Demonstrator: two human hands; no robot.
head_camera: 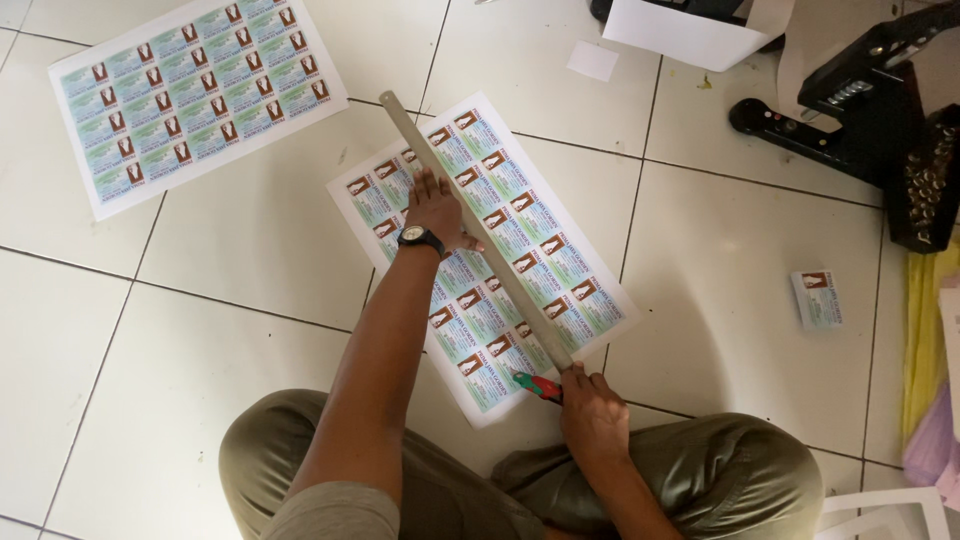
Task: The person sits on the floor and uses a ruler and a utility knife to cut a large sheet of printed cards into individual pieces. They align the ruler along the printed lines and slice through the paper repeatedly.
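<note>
A printed sheet (pixel 540 215) of several small cards lies on the white tiled floor in front of my crossed legs. A long metal ruler (pixel 470 220) lies diagonally across it. My left hand (pixel 437 208), with a black wristwatch, presses flat on the ruler near its middle. My right hand (pixel 590 408) grips a red and green utility knife (pixel 537 386) at the ruler's near end, on the sheet's lower edge.
A second printed sheet (pixel 195 95) lies at the upper left. A small stack of cut cards (pixel 817 298) sits to the right. A black machine (pixel 880 110) and white paper (pixel 680 35) stand at the upper right; yellow and pink paper (pixel 930 370) at the right edge.
</note>
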